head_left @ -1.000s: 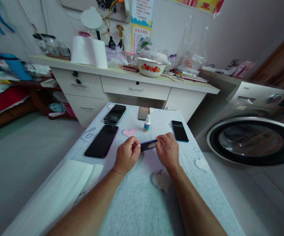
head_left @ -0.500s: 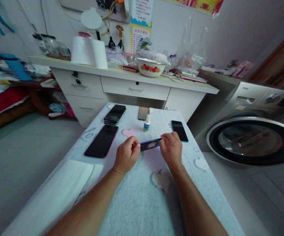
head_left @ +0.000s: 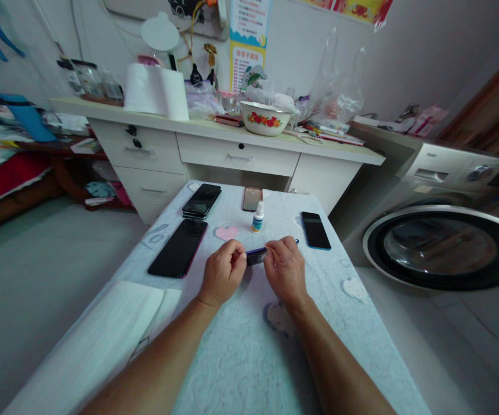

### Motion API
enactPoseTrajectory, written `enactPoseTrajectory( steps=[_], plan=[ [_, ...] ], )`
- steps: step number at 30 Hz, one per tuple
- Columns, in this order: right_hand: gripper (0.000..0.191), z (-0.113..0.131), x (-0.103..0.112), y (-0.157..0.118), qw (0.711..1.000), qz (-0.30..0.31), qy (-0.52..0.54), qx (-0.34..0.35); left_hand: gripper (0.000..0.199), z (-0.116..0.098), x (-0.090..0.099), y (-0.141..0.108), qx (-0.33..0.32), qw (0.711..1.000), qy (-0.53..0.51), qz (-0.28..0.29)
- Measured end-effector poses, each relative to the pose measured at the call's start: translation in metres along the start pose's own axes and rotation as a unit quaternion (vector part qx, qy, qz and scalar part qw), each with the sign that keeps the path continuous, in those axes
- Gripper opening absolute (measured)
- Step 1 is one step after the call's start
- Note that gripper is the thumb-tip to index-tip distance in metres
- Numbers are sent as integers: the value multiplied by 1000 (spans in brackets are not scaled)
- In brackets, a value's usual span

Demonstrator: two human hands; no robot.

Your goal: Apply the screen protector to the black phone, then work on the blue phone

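Between my hands a dark phone with a blue edge (head_left: 256,256) is held up on its long side, tilted, over the table. My left hand (head_left: 223,272) is closed in a pinch on its left end. My right hand (head_left: 287,271) is closed, thumb and fingers pressed at the phone's edge right of its middle. The phone's right tip shows past my right knuckles. Whether a small thing is also in the right fingers is hidden. Just beyond the phone stands a small white spray bottle (head_left: 258,218) with a blue and yellow label.
A large black phone (head_left: 179,249) and a stack of phones (head_left: 202,200) lie at left. A blue-edged phone (head_left: 316,230) lies at right, a brownish phone (head_left: 252,199) at the back. Folded white cloth (head_left: 102,340) covers the near left. A washing machine (head_left: 439,173) stands right.
My right hand has slid left along the phone, from its right end toward the middle, so that the right tip now sticks out. My left hand has stayed in place.
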State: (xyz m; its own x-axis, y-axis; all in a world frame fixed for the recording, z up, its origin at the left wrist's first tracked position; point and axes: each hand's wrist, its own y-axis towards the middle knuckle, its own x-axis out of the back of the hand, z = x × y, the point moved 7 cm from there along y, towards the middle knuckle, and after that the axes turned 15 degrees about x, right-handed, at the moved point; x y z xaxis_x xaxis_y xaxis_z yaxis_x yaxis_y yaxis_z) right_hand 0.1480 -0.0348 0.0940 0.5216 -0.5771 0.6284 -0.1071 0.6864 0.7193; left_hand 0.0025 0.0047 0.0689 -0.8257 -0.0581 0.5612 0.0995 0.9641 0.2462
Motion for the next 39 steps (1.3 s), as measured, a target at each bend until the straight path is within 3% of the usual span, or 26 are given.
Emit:
enactPoseTrajectory(
  steps=[20,29,39],
  plan=[
    [21,35,-21,-1,994,73,65,58,10,-2,0,0,-1,1000,6,-2],
    [22,33,-17,0,994,63,65,55,11,-2,0,0,3,1000,-1,2],
    [21,14,-6,1,999,18,23,25,11,-1,0,-1,-5,1000,-6,2]
  ],
)
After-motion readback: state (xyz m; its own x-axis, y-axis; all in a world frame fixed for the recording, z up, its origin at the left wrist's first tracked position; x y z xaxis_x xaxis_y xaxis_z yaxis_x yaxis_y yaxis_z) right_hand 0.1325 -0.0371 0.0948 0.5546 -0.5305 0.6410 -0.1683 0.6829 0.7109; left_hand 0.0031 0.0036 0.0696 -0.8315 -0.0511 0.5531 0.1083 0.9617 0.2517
